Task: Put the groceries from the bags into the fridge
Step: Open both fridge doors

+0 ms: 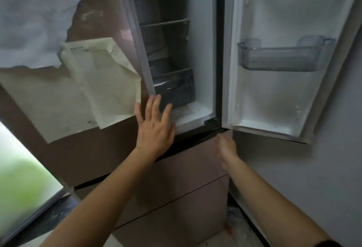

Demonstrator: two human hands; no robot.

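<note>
A brown fridge (188, 168) fills the view. Its right upper door (278, 82) stands wide open, its white inner side showing one clear door bin (284, 56). The left upper door (109, 158) is shut or nearly so. My left hand (154, 127) is open with fingers spread, its fingertips at the lower edge of the left door next to the opening. My right hand (225, 148) is blurred, below the open door's bottom corner by the top drawer front; I cannot tell its fingers. Inside I see wire shelves (166, 22) and a clear crisper drawer (176, 88). No groceries or bags are in view.
Torn white protective film (35, 21) and a creased paper sheet (101, 86) hang on the left door. Two drawer fronts (176, 213) lie below. A bright window (23, 178) is at the lower left. A grey wall (323, 188) stands to the right, with plastic scraps (235, 219) on the floor.
</note>
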